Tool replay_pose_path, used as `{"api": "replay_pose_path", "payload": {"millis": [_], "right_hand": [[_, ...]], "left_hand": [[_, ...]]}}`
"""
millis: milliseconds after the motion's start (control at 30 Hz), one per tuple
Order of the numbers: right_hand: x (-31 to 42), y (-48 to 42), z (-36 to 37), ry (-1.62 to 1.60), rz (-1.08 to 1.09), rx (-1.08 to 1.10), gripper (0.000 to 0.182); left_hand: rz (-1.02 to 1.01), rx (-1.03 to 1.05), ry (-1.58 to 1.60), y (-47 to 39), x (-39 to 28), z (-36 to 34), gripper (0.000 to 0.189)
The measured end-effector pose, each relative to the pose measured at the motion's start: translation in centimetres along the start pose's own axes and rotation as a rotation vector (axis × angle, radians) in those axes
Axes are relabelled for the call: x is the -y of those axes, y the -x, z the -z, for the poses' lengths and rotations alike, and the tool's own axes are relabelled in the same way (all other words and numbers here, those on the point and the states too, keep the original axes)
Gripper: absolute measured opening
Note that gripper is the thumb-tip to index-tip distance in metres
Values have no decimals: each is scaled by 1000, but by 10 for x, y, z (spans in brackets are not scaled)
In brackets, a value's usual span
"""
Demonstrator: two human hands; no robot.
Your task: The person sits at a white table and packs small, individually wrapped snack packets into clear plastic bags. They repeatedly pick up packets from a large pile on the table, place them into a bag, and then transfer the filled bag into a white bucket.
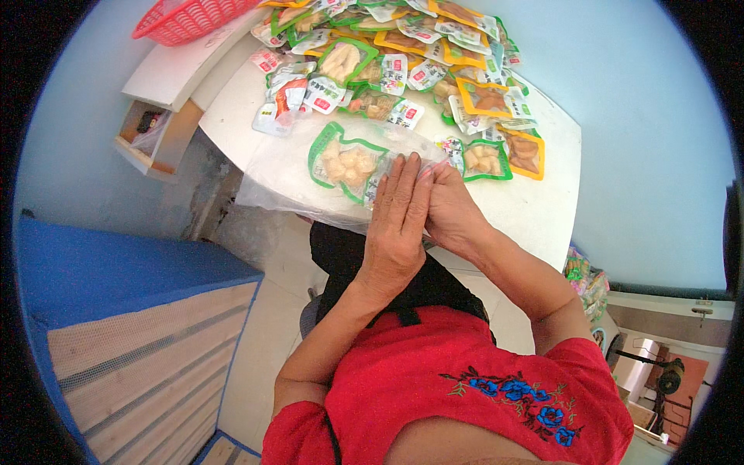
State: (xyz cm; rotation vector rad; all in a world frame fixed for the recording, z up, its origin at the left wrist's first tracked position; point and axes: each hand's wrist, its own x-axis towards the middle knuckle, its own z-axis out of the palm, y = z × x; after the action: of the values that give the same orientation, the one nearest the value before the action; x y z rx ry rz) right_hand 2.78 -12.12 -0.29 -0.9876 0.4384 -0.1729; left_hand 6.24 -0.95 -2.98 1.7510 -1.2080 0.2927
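A clear plastic bag (273, 154) with a pink strip along its mouth lies on the white table near my body. Inside it sits a green-edged food packet (349, 165) of pale, rounded pieces. My left hand (398, 218) rests on the bag's mouth end, fingers straight and side by side, covering part of the packet. Its thumb is hidden, so I cannot tell whether it pinches the plastic. Close against it, my right hand (456, 212) has its fingers curled on the bag's edge at the pink strip. Just beyond the right hand lies another green-edged packet (485, 160).
Many sealed food packets (372, 64) are heaped across the far side of the white table (540, 212). A red plastic basket (192, 23) stands at the upper left, above an open drawer (145, 139). A blue-framed mesh rack (157, 349) stands at my left.
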Motion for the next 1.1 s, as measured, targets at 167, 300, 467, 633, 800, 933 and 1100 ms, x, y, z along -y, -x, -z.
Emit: {"api": "replay_pose_path", "payload": {"millis": [167, 300, 467, 633, 800, 933, 1100], "right_hand": [[-2, -5, -16, 4, 17, -44, 13], [-12, -18, -18, -58, 47, -27, 15], [-31, -44, -19, -31, -46, -71, 12], [-41, -52, -14, -118, 46, 98, 18], [-34, -46, -37, -122, 108, -92, 22], [-46, -41, -12, 453, 376, -63, 24], [8, 14, -10, 503, 126, 64, 24]], "left_hand": [[1, -62, 65, 2, 5, -1, 64], [-39, -89, 80, 5, 4, 2, 66], [40, -97, 147, 14, 1, 9, 72], [77, -110, 111, 21, -4, 9, 74], [100, -102, 50, 24, -10, 12, 71], [44, -138, -15, 24, -8, 11, 69], [106, -145, -14, 24, -6, 13, 69]]}}
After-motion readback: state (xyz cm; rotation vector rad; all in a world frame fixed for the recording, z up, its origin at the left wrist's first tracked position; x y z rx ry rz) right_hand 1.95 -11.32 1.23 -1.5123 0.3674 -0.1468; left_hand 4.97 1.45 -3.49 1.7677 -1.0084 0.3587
